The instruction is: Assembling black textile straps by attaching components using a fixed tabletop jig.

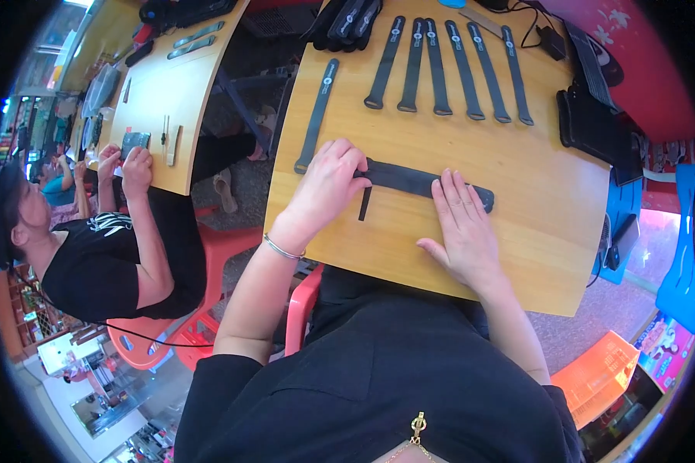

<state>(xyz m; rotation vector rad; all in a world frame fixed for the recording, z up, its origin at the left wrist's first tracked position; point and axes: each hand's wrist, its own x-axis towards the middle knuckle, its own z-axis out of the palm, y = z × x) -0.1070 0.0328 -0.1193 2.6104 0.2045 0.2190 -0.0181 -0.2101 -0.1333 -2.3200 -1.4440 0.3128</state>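
Note:
A black strap (405,179) lies crosswise on the wooden table (409,270) in front of me. My left hand (326,184) is closed on its left end, thumb and fingers pinched together; the fingers hide that end. My right hand (468,235) rests flat near the other end, fingers stretched out and fingertips on the strap. A narrow black strip (365,204) points toward me just right of my left hand; I cannot tell whether it is joined to the strap. Left of that hand lies a similar strap (316,116) with a loop at its near end.
Several looped black straps (438,69) lie along the table's far side, beside a pile of black straps (347,23). Black pouches (594,131) sit at the right edge. On the left, a person (123,255) works at another table (197,85).

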